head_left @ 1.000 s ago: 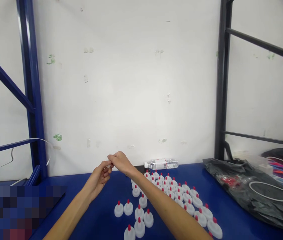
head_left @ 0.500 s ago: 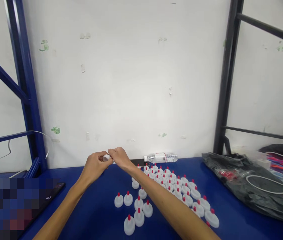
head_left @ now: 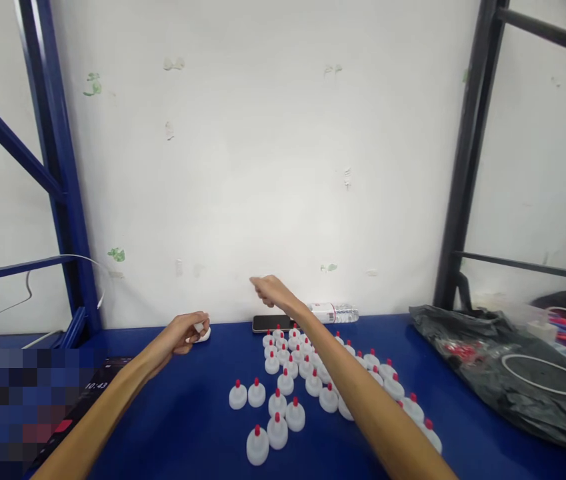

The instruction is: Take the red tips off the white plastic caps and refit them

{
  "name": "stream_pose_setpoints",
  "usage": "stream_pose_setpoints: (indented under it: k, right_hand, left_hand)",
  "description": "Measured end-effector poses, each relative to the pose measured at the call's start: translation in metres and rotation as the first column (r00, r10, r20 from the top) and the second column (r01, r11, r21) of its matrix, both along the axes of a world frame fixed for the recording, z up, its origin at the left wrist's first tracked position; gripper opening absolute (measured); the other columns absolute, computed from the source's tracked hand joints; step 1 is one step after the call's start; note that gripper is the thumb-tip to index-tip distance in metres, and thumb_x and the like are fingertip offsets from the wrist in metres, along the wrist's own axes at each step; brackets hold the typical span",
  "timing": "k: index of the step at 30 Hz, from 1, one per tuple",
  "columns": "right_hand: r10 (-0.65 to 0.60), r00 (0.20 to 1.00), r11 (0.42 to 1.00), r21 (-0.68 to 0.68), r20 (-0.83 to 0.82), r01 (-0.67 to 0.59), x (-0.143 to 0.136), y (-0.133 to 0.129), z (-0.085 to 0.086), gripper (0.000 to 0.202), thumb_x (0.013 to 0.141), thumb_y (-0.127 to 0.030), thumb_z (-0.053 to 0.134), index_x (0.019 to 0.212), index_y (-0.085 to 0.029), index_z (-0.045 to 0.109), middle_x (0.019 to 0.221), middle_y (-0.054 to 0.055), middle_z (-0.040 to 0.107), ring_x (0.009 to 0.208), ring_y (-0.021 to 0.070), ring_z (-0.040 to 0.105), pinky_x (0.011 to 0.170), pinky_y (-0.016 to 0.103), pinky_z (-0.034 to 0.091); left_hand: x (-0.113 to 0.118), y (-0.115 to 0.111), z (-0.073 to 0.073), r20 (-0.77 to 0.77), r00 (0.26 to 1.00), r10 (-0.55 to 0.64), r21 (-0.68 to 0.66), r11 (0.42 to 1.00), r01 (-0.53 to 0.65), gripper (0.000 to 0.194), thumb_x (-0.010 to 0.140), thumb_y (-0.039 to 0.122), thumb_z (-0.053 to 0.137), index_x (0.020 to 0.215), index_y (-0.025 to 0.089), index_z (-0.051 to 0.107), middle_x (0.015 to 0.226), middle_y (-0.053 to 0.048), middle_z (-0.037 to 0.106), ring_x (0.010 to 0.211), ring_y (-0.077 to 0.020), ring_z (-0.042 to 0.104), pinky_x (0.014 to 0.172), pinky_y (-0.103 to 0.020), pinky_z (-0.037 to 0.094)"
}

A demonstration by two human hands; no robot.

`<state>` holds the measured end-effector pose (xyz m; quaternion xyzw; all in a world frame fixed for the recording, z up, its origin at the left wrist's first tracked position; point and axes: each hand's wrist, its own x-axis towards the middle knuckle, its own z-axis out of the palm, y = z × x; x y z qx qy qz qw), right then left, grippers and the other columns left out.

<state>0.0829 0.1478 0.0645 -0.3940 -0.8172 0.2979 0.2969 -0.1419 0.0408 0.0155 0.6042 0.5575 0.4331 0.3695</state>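
My left hand (head_left: pixel 189 332) is closed around a small white plastic bottle (head_left: pixel 204 334) at the back left of the blue table. Fingers cover much of this bottle, and no red tip shows on it. Raised in front of the wall, my right hand (head_left: pixel 273 292) has its thumb and fingers pressed together. Whatever it may pinch is too small to make out. Below and around my right forearm stand many small white bottles with red tips (head_left: pixel 285 383), upright on the table. Several of them are hidden behind that forearm.
A phone (head_left: pixel 269 324) and a clear water bottle (head_left: pixel 333 313) lie along the wall. On the right is a black plastic bag (head_left: pixel 463 353) with a white cable (head_left: pixel 537 380). A dark screen (head_left: pixel 83 400) lies front left. Metal posts (head_left: pixel 57 167) frame the table.
My hands have come apart. The right one has moved up and to the right, away from the bottle; the left has lowered slightly leftward, keeping hold of it. The view has shifted a little.
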Motion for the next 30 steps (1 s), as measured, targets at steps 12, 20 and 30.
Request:
stream_pose_setpoints:
  k: [12, 20, 30]
  right_hand:
    - [0.354, 0.717, 0.933, -0.278, 0.6, -0.228, -0.029, -0.03, -0.034, 0.036, 0.07, -0.05, 0.083, 0.069, -0.017, 0.069, 0.069, 0.0, 0.069, 0.06, 0.0143, 0.063, 0.059, 0.025, 0.045]
    - [0.438, 0.523, 0.899, -0.365, 0.731, -0.244, -0.018, -0.047, -0.001, 0.042, 0.076, -0.061, 0.073, 0.073, -0.019, 0.077, 0.074, 0.0, 0.069, 0.063, 0.0127, 0.052, 0.06, 0.026, 0.038]
    - [0.482, 0.581, 0.875, -0.322, 0.656, -0.362, -0.028, -0.052, -0.004, 0.028, 0.091, -0.031, 0.059, 0.07, -0.017, 0.072, 0.065, -0.002, 0.064, 0.061, 0.0108, 0.05, 0.06, 0.023, 0.037]
  left_hand:
    - [0.0, 0.013, -0.037, -0.364, 0.923, -0.121, -0.011, 0.992, 0.125, 0.034, 0.074, 0.046, 0.076, 0.085, 0.015, 0.067, 0.072, 0.004, 0.058, 0.064, -0.0114, 0.049, 0.062, -0.025, 0.039]
    - [-0.007, 0.023, -0.056, -0.496, 0.864, -0.085, -0.018, 0.996, 0.087, 0.022, 0.084, 0.031, 0.075, 0.095, 0.015, 0.066, 0.091, 0.0, 0.065, 0.076, -0.0138, 0.06, 0.073, -0.032, 0.052]
    - [0.007, 0.009, -0.027, -0.413, 0.887, 0.207, 0.283, 0.955, -0.092, 0.053, 0.094, 0.061, 0.038, 0.09, 0.018, 0.07, 0.094, -0.008, 0.067, 0.089, -0.0247, 0.057, 0.089, -0.04, 0.043]
